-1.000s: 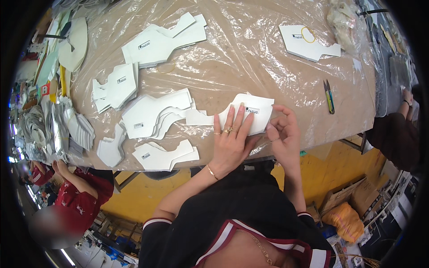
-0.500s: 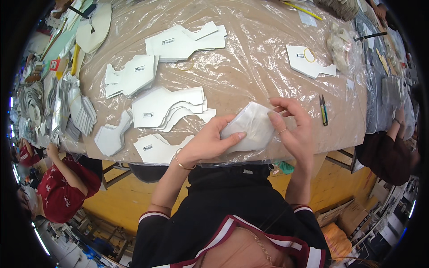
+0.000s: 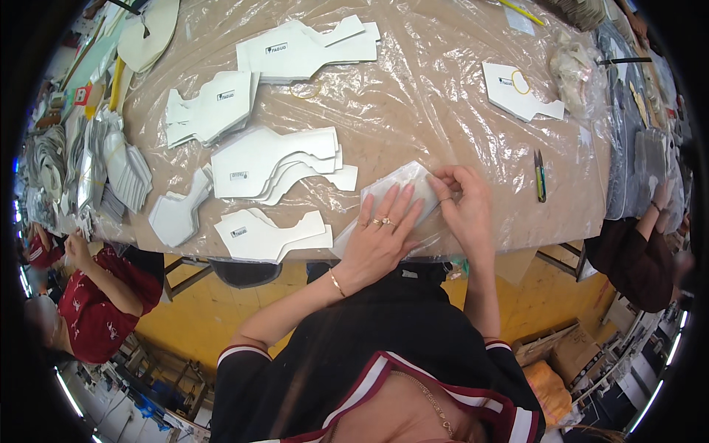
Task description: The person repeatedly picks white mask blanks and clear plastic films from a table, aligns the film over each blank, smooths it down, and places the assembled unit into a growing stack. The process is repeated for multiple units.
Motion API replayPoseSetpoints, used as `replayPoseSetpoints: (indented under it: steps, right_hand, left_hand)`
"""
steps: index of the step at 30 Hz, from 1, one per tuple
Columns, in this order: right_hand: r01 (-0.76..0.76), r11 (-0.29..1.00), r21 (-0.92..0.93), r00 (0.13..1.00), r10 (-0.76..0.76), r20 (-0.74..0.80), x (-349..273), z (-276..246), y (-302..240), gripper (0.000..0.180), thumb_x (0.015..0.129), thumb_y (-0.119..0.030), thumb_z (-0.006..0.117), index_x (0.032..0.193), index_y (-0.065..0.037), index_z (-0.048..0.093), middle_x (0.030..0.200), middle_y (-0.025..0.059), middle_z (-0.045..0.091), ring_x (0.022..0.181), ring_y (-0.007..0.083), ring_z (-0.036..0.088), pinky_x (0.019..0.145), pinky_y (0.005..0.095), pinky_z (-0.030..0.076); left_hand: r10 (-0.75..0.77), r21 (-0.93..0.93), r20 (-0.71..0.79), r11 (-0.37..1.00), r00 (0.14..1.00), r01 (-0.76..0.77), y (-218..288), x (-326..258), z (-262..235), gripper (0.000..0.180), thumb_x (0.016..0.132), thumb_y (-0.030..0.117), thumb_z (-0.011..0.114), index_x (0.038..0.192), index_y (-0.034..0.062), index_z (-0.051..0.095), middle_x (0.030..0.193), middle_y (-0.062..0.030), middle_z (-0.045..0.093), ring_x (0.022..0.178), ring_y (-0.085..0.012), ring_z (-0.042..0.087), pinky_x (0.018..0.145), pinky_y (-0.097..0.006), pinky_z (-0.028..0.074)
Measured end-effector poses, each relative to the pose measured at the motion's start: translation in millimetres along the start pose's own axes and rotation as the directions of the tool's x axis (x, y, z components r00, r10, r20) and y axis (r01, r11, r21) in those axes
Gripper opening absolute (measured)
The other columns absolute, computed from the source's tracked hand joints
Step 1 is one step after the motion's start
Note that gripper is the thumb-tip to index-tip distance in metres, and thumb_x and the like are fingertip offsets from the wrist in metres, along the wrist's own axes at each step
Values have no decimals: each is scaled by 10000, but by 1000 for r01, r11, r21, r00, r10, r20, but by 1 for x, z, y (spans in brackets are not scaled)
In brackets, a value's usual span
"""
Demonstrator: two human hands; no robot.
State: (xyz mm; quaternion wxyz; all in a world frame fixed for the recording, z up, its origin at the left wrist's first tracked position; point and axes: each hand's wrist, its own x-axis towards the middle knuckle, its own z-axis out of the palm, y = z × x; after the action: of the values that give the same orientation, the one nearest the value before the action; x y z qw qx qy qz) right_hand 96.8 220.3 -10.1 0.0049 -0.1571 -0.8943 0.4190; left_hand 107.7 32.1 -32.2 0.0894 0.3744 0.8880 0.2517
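Observation:
A small stack of white, shoe-part-like cut pieces (image 3: 391,179) lies near the table's front edge. My left hand (image 3: 373,244) rests flat across it, fingers stretched out. At the stack's right edge my right hand (image 3: 469,210) has its fingers bent and pinches the corner. Just left of my left hand lies a pair of notched white pieces (image 3: 273,235) with a dark printed mark. Behind it is a fanned stack of larger curved white pieces (image 3: 277,162). What lies under my left palm is hidden.
Clear plastic film covers the brown table (image 3: 421,81). Thread snips (image 3: 540,177) lie to the right, below a white piece (image 3: 509,92) with a yellow rubber band (image 3: 521,82). More white stacks (image 3: 210,111) lie to the left. People in red (image 3: 103,303) and dark clothing (image 3: 635,258) stand at the sides.
The stack has gone from being held up between both hands to lying on the table. My left hand has turned over and flattened onto it; my right hand has moved down and left slightly.

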Motion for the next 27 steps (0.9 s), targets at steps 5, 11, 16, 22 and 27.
replayPoseSetpoints:
  steps: [5, 11, 16, 22, 27]
  right_hand:
    - [34, 981, -190, 999, -34, 6, -5, 2, -1, 198, 842, -239, 732, 863, -63, 644, 826, 57, 608, 782, 244, 597, 731, 373, 419]
    - [112, 984, -142, 992, -119, -42, -4, 5, -9, 230, 841, -278, 733, 874, -73, 632, 846, 51, 608, 837, 249, 585, 774, 370, 390]
    - [145, 976, -165, 986, -127, 112, 21, 6, -14, 248, 842, -294, 727, 918, -70, 651, 855, 48, 632, 843, 235, 597, 790, 366, 383]
    - [273, 929, -251, 934, -193, 302, 31, -4, -20, 263, 793, -254, 773, 898, -41, 661, 848, 60, 648, 802, 206, 622, 712, 343, 429]
    - [296, 932, -211, 902, -200, 383, 34, -5, -22, 218, 777, -207, 789, 838, -41, 662, 830, 59, 636, 789, 205, 613, 698, 335, 431]
  left_hand:
    - [-8, 20, 132, 1000, 991, 6, -3, -3, 9, 749, 898, 456, 593, 1524, 150, 319, 1585, -158, 244, 1473, -369, 178, 1174, -547, 117]
    - [-45, -44, 114, 998, 992, 51, -2, -4, 12, 724, 902, 445, 595, 1522, 185, 327, 1582, -159, 252, 1465, -392, 181, 1172, -549, 126]
    - [99, 208, 29, 973, 995, -102, -2, -9, 19, 668, 908, 408, 596, 1484, 132, 399, 1558, -117, 319, 1465, -297, 234, 1180, -489, 161]
    - [218, 213, 68, 950, 974, -228, -4, -9, 19, 571, 957, 357, 528, 1447, 77, 438, 1506, -88, 415, 1430, -211, 323, 1181, -406, 190]
    - [212, 97, 106, 970, 971, -223, -5, -7, 19, 558, 982, 343, 467, 1452, 48, 410, 1546, -81, 351, 1463, -216, 249, 1174, -466, 198]
